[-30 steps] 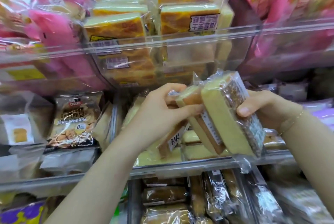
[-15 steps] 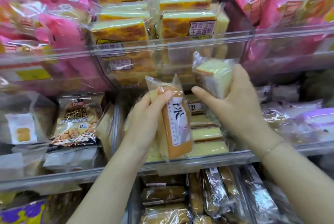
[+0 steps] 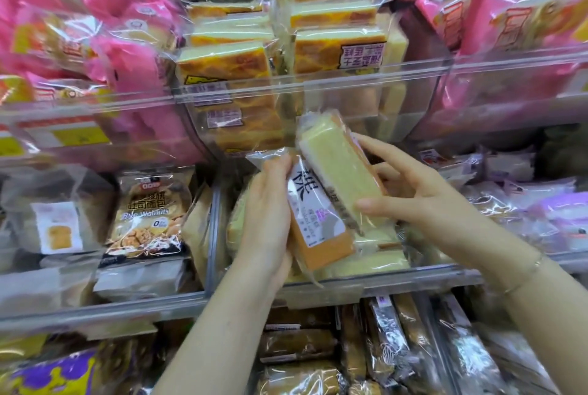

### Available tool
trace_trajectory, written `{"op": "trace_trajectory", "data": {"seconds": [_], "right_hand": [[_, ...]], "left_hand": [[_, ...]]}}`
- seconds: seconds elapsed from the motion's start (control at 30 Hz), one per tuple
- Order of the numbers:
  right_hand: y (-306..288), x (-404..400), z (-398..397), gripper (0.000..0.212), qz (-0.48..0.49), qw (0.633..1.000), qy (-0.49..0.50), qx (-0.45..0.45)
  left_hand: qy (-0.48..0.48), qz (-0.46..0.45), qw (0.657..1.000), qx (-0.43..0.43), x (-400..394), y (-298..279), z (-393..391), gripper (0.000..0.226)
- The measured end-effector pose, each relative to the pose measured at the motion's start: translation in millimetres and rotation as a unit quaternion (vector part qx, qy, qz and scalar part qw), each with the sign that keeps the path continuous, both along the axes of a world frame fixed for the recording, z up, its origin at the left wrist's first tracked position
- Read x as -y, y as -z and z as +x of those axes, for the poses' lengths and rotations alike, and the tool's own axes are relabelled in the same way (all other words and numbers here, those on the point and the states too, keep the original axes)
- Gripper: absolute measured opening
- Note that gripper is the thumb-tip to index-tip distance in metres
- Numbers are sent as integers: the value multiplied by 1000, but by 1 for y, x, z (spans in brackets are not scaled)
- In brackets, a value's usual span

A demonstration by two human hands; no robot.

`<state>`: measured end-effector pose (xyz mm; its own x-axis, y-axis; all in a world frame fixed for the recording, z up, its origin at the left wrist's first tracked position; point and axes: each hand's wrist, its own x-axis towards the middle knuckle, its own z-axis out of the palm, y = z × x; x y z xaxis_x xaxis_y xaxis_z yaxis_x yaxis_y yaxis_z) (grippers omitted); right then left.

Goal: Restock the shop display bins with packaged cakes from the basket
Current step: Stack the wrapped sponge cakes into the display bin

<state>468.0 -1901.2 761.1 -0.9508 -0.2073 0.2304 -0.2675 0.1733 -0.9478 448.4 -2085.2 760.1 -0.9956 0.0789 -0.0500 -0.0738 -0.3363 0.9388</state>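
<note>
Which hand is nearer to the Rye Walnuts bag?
Left. The left hand is just right of the Rye Walnuts bag; the right hand lies farther right, beyond the held cakes.

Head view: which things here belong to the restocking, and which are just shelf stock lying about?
Job:
left hand holding labelled cake
right hand holding yellow cake
middle bin with matching cakes

Just there:
pink packs
walnut bread
upper-bin cakes
dark cakes below

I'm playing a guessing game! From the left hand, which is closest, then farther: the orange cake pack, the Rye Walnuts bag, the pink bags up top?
1. Orange cake pack: held in the left hand.
2. Rye Walnuts bag: left, same shelf.
3. Pink bags: upper-left bin.
</note>
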Motion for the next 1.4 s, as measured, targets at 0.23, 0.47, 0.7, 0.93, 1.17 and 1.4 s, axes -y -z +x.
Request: {"op": "trace_trajectory", "data": {"seconds": [0.23,0.47,0.7,0.93,1.17,1.4], "right_hand": [[11,-13,2,66,344,877,257,-214],[13,-8,5,68,428,854,226,-192],[-9,-13,-6,57,243,966,40,77],[-49,-29,-21,54,629,756,157,-94],[-4,-11,-48,45,701,684,122,-164],[57,-8,-74,33,739,637,150,-161]], "left_hand": [[79,81,992,49,18,-2,0,40],[136,94,985,45,12,1,2,46],[160,47,985,33,9,4,-1,40],[181,-51,981,48,29,1,-16,34],[110,77,990,48,45,16,-12,41],[98,84,990,51,48,16,-8,41]]}}
